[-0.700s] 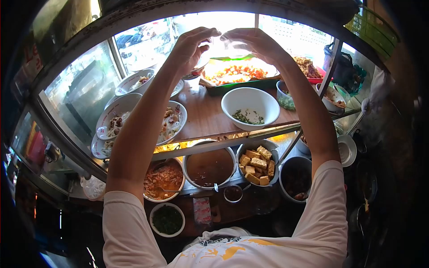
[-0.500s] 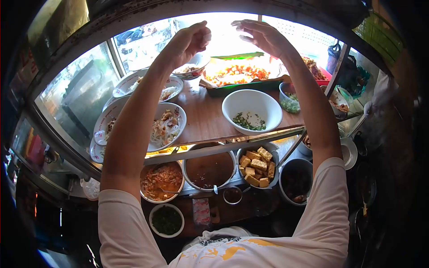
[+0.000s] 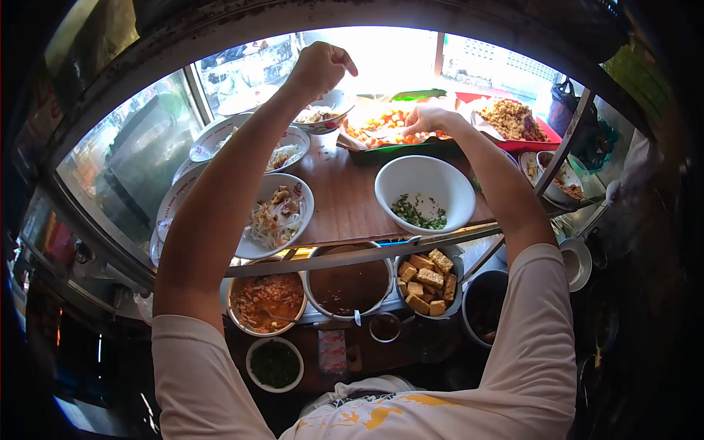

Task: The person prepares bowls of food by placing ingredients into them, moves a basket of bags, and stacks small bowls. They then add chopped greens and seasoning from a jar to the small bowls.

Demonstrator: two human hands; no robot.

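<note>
My left hand [image 3: 321, 70] is raised above a patterned bowl [image 3: 328, 117] at the back of the shelf. Its fingers curl closed, and what they hold, if anything, is hidden. My right hand [image 3: 433, 119] reaches down to a tray of diced orange and white food [image 3: 372, 126], with its fingers bent together at the pieces. Whatever it grips is hard to make out in the glare. Nearer me stands a white bowl [image 3: 425, 170] with chopped green herbs in the bottom.
Bowls of noodles [image 3: 277, 218] crowd the left of the shelf. A red tray of brown crumbly food [image 3: 513, 119] sits at back right. Below are a pot of reddish stew [image 3: 265, 301], a pot of brown sauce [image 3: 348, 286] and a pot of fried tofu [image 3: 429, 282]. A metal frame edge crosses in front.
My right hand has come down from mid-air to the diced food. My left hand has shifted slightly right and lower, its fingers now pointing downward.
</note>
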